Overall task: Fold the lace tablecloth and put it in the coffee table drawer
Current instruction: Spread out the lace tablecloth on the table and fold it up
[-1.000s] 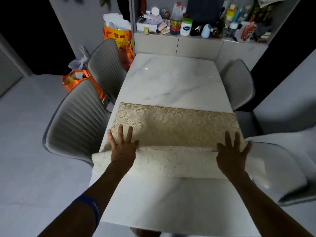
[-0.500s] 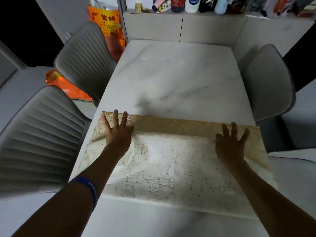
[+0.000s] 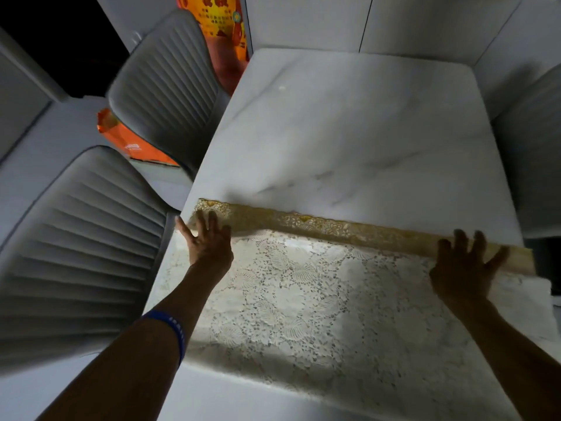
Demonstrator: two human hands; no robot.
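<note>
The lace tablecloth lies folded across the near half of the white marble table. Its pale underside faces up and a gold strip of the lower layer shows along the far edge. My left hand presses flat on the cloth's far left corner, fingers spread. My right hand presses flat near the far right edge, fingers spread too. Neither hand grips the cloth. No coffee table or drawer is in view.
Two grey ribbed chairs stand along the table's left side. Another grey chair is at the right. An orange bag lies on the floor behind the left chairs, and an orange-red bag leans by the cabinet.
The near roll of cloth has been flipped forward over the gold side, so the pale underside now covers most of it. Both hands slid forward to the far edge. The view tilted down.
</note>
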